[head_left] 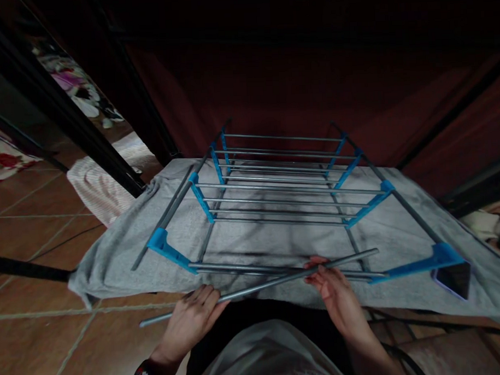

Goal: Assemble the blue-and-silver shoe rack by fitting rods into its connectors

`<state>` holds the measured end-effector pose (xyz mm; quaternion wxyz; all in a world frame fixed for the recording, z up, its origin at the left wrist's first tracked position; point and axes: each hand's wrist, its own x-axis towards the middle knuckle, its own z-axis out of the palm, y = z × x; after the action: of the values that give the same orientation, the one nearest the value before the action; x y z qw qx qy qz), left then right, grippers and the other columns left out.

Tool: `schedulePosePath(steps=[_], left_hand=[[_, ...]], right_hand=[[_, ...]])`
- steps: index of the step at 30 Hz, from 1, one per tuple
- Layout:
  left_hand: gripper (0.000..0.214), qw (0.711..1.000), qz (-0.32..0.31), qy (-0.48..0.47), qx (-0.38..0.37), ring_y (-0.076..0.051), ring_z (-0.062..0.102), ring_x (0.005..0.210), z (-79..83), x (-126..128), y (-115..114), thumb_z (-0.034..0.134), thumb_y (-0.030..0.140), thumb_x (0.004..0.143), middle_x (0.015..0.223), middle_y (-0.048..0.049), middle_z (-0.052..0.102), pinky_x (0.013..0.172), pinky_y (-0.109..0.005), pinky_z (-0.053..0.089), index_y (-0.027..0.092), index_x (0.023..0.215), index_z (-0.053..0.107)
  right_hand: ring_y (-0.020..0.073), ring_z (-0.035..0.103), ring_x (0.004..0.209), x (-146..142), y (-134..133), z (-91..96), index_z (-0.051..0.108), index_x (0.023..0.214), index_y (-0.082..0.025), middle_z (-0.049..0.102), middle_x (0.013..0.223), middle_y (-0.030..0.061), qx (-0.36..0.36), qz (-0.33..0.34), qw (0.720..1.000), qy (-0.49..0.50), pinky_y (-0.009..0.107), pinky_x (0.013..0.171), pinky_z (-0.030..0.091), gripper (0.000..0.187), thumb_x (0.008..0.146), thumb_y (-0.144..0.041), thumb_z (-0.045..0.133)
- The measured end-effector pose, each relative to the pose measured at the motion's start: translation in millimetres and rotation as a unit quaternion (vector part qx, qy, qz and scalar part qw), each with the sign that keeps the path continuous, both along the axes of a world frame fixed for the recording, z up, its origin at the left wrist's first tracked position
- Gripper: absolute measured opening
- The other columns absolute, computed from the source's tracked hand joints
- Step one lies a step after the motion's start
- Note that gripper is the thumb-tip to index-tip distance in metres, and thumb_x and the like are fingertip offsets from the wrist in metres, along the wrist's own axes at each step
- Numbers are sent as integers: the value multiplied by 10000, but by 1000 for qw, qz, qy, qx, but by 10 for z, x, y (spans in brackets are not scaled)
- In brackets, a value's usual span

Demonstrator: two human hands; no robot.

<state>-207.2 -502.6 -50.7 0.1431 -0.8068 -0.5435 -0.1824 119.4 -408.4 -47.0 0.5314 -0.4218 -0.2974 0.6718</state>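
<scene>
A loose grey metal rod [257, 287] slants across in front of my body, its right end higher than its left. My left hand [196, 315] is closed around it near the left end. Farther right, my right hand [327, 283] grips the same rod between thumb and fingers. Just beyond my hands lies a rack [295, 190] of thin metal bars joined by blue plastic brackets [369, 208]. Its nearest blue brackets stand at the left [170, 251] and right [425, 263], with bars running between them, partly hidden behind the rod and my right hand.
Grey cloth [113, 269] covers the surface under the rack. Another loose rod [163, 218] lies along the rack's left side. A phone [454, 279] rests by the right bracket. Dark posts and a dark red curtain [271, 88] stand behind. A striped cloth [98, 187] hangs at the left.
</scene>
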Motion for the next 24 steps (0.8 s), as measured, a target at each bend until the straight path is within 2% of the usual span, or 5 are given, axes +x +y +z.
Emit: schedulePosePath(steps=[5, 9, 12, 17, 24], left_hand=[[202, 998, -50, -8, 31, -164, 635, 741, 87, 257, 247, 447, 241, 1020, 792, -13, 655, 696, -285, 446, 185, 945, 625], [273, 989, -109, 28, 92, -186, 650, 839, 164, 363, 460, 376, 142, 1006, 895, -38, 704, 782, -308, 466, 184, 1025, 645], [298, 985, -128, 49, 109, -204, 647, 881, 201, 399, 574, 388, 96, 968, 970, -48, 721, 802, -322, 468, 203, 1042, 657], [377, 984, -133, 44, 114, -221, 644, 911, 218, 381, 608, 350, 73, 934, 1000, -60, 721, 782, -326, 459, 227, 1098, 653], [431, 986, -123, 35, 104, -230, 653, 917, 127, 308, 638, 295, 134, 962, 1016, -68, 723, 808, -336, 466, 224, 1247, 605]], right_hand=[[158, 671, 779, 211, 78, 79, 739, 863, -215, 738, 885, 36, -13, -66, 997, 47, 310, 752, 575, 236, 703, -349, 849], [135, 663, 733, 305, 151, 196, 727, 814, -199, 730, 843, 22, -5, -102, 992, 67, 286, 736, 580, 216, 698, -332, 850], [131, 648, 703, 359, 194, 286, 720, 793, -200, 723, 816, 14, 9, -122, 990, 70, 287, 714, 583, 236, 668, -341, 864], [144, 660, 731, 384, 165, 340, 722, 826, -209, 734, 867, 27, 22, -107, 992, 58, 297, 724, 583, 231, 705, -367, 840], [145, 668, 728, 373, 132, 219, 706, 848, -204, 742, 884, 31, 9, -98, 992, 82, 291, 716, 575, 224, 725, -352, 821]])
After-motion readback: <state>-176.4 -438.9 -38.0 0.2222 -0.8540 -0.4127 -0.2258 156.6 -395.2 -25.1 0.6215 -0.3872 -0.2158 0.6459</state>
